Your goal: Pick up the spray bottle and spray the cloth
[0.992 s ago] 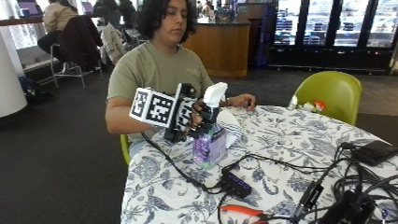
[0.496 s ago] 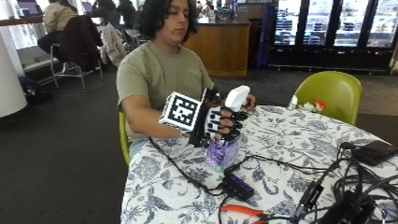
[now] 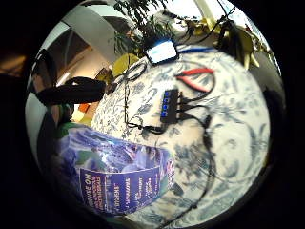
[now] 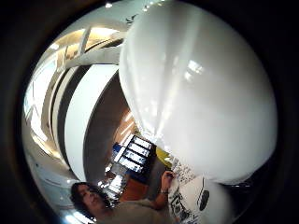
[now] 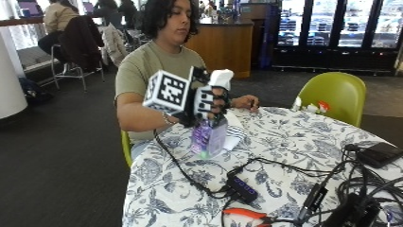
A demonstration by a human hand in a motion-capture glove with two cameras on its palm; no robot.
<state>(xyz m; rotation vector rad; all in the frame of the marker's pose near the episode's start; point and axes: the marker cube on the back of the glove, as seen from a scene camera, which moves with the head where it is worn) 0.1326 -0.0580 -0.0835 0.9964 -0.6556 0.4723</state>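
Observation:
In the outside view my gloved right hand [image 5: 211, 101] grips the neck of the spray bottle [image 5: 207, 137], just under its white spray head [image 5: 222, 78]. The purple bottle is upright, its base low over the patterned table [image 5: 283, 146]. The white cloth [image 5: 235, 133] lies on the table right behind the bottle. My bare left hand [image 5: 249, 103] rests on the table beyond the cloth. The bottle's purple label [image 3: 124, 186] is close in the little finger side palm view. The white spray head [image 4: 201, 93] fills the thumb side palm view.
A black hub [image 5: 242, 189] with cables lies near the table's front edge, with red pliers [image 5: 245, 213] beside it. A dark phone [image 5: 380, 153] and a tangle of cables [image 5: 353, 203] take up the right side. A green chair [image 5: 334, 94] stands behind the table.
My hand has lifted the bottle off the table, swung it briefly to the right and brought it back. The spray head now sits higher.

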